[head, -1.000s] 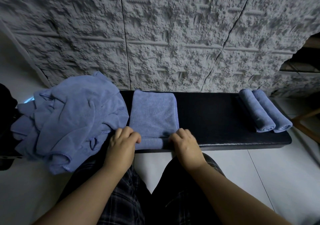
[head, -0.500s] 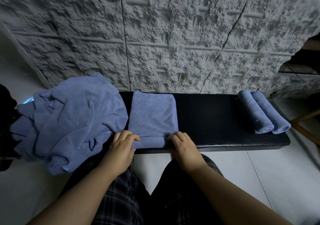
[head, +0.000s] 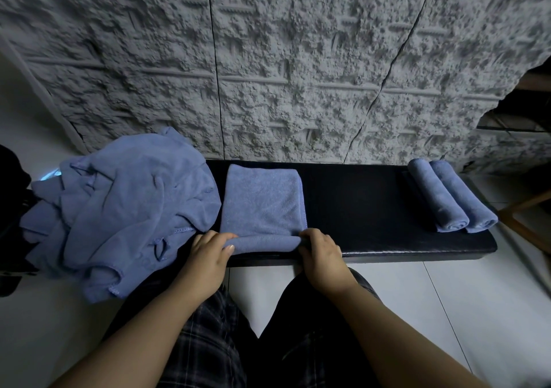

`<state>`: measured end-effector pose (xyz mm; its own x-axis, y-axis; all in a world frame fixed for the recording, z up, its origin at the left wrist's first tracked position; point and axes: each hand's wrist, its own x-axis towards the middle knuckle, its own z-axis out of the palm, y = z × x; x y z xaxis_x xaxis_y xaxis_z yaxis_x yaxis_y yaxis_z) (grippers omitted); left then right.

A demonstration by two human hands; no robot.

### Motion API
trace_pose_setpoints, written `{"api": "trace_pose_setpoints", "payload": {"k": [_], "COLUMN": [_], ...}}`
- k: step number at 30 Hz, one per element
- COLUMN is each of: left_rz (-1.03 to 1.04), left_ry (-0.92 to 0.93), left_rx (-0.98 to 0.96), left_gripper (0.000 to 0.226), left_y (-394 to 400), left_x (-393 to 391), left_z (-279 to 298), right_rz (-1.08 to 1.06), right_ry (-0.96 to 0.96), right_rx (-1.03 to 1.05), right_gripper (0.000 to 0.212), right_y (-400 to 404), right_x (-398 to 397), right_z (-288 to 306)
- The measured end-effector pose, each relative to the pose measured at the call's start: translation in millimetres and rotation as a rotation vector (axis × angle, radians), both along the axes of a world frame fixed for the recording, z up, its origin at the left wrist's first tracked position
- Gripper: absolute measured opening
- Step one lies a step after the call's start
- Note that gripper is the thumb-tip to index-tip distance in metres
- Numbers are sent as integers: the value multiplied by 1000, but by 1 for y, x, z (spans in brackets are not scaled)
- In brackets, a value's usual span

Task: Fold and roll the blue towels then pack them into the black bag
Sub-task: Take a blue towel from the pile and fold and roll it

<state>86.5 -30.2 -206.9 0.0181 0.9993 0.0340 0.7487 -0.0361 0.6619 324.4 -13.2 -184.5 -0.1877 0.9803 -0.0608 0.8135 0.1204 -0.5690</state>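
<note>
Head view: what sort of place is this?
Probably an indoor room at home. A black padded bench stands on a pale tiled floor against a grey rough-textured wall.

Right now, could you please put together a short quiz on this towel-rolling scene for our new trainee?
1. True or false: both hands, the left hand and the right hand, grip the near end of the folded towel.
2. How many rolled towels lie at the right end of the black bench?
3. Multiple choice: the loose pile of towels lies A) to the left of the folded towel, B) between the folded towel and the rolled towels, C) on the person's lap.

Key: 1 true, each hand holds one end of the started roll. 2 two, side by side and touching. 3 A.
</note>
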Motion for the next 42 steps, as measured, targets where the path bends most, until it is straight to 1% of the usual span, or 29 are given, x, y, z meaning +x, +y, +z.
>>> {"api": "trace_pose_setpoints", "payload": {"k": [3,6,8,11,12,14,16,17,19,20,21,22,24,25,27,30,31,33,36,39,41,42], "left_rz": [-8,6,18,28,44,72,95,96,23,-28,-74,-110,-161,-179,-201,-216,-214,-214,-230,-222,-224,-241], "left_ry": [-22,-30,12,151,198,282,305,296,273,271,284,302,342,361,412,475,486,508,556,565,567,564], "left_rx": [-15,-21,0,61,101,138,200,217,261,303,328,355,379,378,394,413,409,385,397,346,342,359], "left_gripper": [29,29,29,46,46,33,5,13,36,43,44,40,36,37,36,33,35,48,53,67,69,65], "left_y": [-3,-4,-4,-4,-3,-3,-2,-1,2,3,2,2,-2,-4,-7,-8,-7,-5,-3,-3,-3,-3], "left_x": [3,5,7,8,7,9,10,10,10,12,15,18,21,23,25,27,27,27,25,25,27,28], "left_z": [1,3,5,8,8,11,14,16,13,12,13,14,17,18,16,10,9,9,8,6,5,4], "right_rz": [-29,-59,-71,-111,-124,-139,-145,-154,-166,-138,-84,-4,194,258,273,212,199,199,260,354,398,406], "right_ry": [37,52,36,3,-5,-35,-111,-149,-157,-149,-142,-136,-151,-171,-212,-287,-315,-335,-312,-253,-274,-307], "right_rx": [-52,-101,-103,-78,-71,-57,-10,24,135,230,322,379,360,329,296,289,293,307,374,411,387,370], "right_gripper": [13,12,17,19,20,20,21,22,22,21,23,29,40,44,49,52,52,53,53,46,51,56], "right_y": [-2,-3,-3,0,2,3,3,4,4,5,5,5,5,4,6,8,8,6,2,0,1,2], "right_x": [-1,-2,-4,-7,-8,-9,-8,-7,-5,-4,-4,-4,-7,-8,-10,-14,-15,-17,-14,-14,-14,-14], "right_z": [6,10,12,11,10,5,-1,-3,-4,-4,-5,-4,-6,-7,-11,-13,-14,-14,-11,-6,-8,-11]}}
